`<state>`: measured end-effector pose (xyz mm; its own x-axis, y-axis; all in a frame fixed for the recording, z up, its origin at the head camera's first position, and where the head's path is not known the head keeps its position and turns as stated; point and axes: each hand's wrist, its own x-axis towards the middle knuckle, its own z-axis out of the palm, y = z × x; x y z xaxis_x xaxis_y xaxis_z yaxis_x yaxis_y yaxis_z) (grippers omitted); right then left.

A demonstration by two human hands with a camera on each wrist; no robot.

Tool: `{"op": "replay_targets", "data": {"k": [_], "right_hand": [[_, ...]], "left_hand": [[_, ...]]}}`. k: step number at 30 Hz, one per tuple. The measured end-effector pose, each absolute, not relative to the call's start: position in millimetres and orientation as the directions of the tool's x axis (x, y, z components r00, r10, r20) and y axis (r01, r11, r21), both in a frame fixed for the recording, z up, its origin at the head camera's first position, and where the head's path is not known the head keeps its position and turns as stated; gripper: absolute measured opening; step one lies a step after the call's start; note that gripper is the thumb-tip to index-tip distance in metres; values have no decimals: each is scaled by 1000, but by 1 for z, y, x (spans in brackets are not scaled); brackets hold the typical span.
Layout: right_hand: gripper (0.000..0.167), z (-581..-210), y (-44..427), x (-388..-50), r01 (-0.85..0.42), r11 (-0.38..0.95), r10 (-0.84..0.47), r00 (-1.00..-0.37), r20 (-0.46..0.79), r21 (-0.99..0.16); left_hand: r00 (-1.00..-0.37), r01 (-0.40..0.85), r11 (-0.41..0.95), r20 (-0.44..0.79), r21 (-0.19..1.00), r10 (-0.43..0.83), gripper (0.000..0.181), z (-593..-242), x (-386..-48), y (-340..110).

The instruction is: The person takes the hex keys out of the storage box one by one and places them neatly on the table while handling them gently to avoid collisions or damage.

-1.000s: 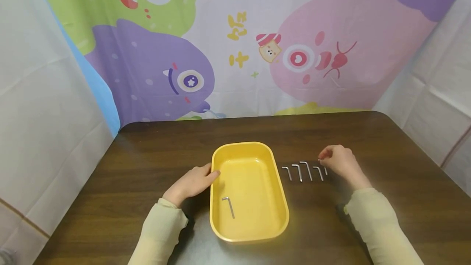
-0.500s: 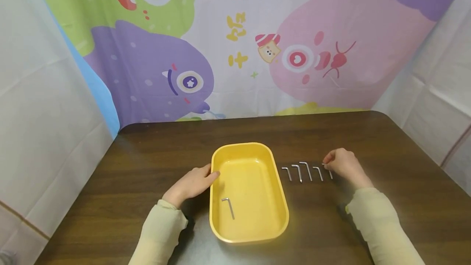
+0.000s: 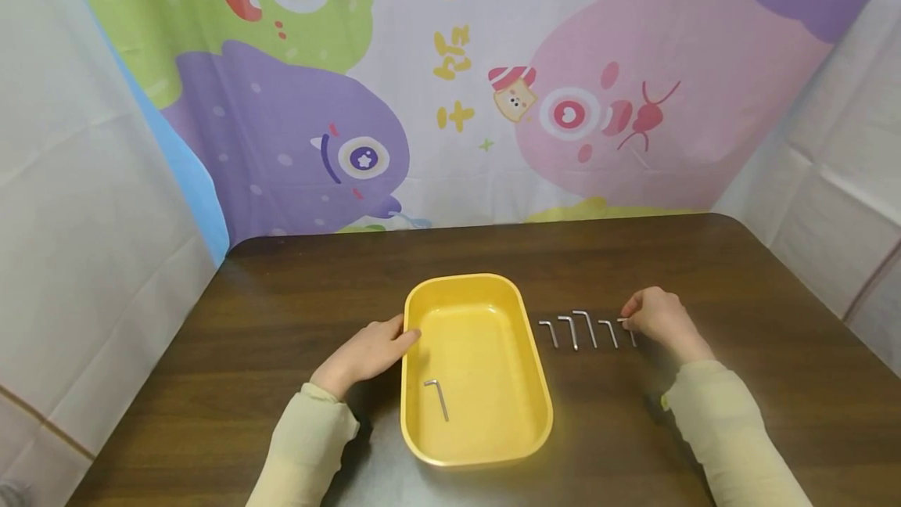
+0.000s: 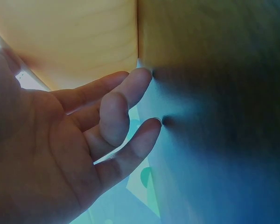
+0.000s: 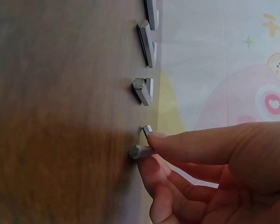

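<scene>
My left hand (image 3: 369,349) holds the left side of a yellow tray (image 3: 479,456), its thumb over the rim and the other fingers outside. In the left wrist view, fingertips of the left hand (image 4: 60,135) touch the tabletop below the tray wall (image 4: 84,37). Inside the tray lies one L-shaped hex key (image 3: 439,397). My right hand (image 3: 662,321) pinches another hex key (image 5: 142,151) between thumb and fingers, at the right end of a row. Its long arm slants close to the table; the fingers hide part of it.
Several hex keys, among them a thick one (image 3: 572,332) and a long one (image 3: 588,329), lie in a row between the tray and the right hand. The dark wooden table (image 3: 317,272) ends at a printed cartoon curtain (image 3: 464,178).
My right hand has shifted slightly right and toward me with the hex key, which now sits more level with the row. The left hand and tray stay in place.
</scene>
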<state>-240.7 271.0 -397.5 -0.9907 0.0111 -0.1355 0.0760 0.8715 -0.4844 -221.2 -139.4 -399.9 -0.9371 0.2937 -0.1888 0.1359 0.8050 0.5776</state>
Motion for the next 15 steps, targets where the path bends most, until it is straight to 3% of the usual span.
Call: {"op": "replay_targets", "data": {"k": [15], "right_hand": [[10, -398, 272, -241, 76, 874, 5, -989, -149, -481]], "left_hand": [[-937, 149, 804, -178, 575, 301, 43, -401, -223, -140]]}}
